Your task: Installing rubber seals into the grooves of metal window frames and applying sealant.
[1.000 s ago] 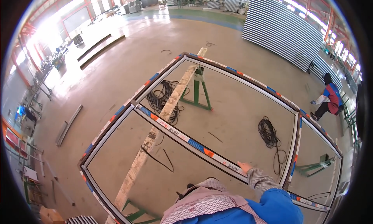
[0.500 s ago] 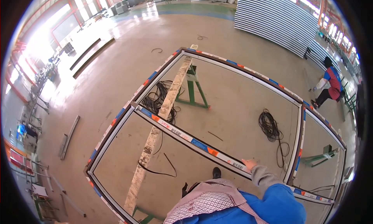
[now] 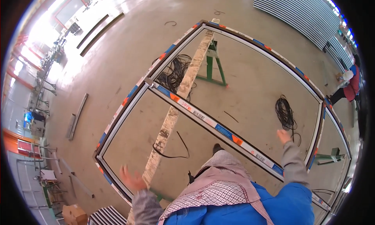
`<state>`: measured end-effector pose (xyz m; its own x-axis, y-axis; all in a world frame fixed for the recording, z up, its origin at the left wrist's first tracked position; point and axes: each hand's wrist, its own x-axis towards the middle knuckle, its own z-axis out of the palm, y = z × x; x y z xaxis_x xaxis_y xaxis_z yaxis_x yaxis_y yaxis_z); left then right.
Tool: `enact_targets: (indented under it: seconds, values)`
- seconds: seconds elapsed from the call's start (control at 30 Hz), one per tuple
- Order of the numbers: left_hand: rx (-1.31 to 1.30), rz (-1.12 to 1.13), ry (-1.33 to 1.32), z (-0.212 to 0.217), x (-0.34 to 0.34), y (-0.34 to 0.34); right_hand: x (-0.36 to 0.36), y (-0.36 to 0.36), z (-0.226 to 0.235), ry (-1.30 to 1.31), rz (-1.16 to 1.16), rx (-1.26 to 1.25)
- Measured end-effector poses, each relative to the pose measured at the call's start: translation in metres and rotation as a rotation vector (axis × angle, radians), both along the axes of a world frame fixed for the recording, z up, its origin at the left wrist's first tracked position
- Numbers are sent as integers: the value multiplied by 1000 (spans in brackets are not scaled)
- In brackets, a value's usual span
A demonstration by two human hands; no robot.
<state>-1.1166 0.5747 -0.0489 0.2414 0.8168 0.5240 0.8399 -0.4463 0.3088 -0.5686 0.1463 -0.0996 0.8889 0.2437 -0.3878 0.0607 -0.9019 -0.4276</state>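
Observation:
A large dark-brown metal window frame [image 3: 174, 48], covered in white, blue and orange protective film, lies before me. It rests on a long stained board [image 3: 167, 125] set on a green trestle [image 3: 210, 69]. A crossbar [image 3: 214, 126] divides the frame. My left hand [image 3: 132, 178] hovers by the frame's near-left corner, fingers apart, holding nothing. Past the crossbar, my right hand [image 3: 284, 136] is raised over the right-hand opening with its fingers curled in. Nothing shows in it, and it looks clear of the metal.
Black cable coils [image 3: 284, 112] lie on the floor beneath the frame. A strap loop [image 3: 172, 156] hangs by the board. Stacked striped panels [image 3: 297, 18] stand far right, near another person [image 3: 350, 82]. A cardboard box [image 3: 74, 215] sits at lower left, long profiles [image 3: 102, 33] at far left.
My right hand has left the crossbar and risen forward and right. My left hand has come into view at lower left. The view has tilted down toward the near floor.

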Motion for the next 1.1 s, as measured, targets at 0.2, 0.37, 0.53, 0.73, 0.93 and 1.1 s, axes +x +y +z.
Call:
enact_targets:
  seconds: [0.2, 0.37, 0.53, 0.73, 0.93, 1.1]
  values:
    - [-43, -426, 18, 35, 233, 110, 103, 91, 122, -207, 228, 64]
    - [-284, -425, 226, -19, 368, 133, 207, 189, 157, -193, 513, -202]
    - [-425, -363, 397, -42, 406, 127, 296, 298, 33, -83, 530, -158]
    - [-391, -284, 457, -35, 413, 134, 356, 441, -75, -7, 319, 117]
    - [-377, -419, 588, -38, 395, 149, 429, 558, -121, -62, 231, 412]
    - [-382, -461, 576, -37, 399, 149, 476, 640, -198, -412, 231, 359]
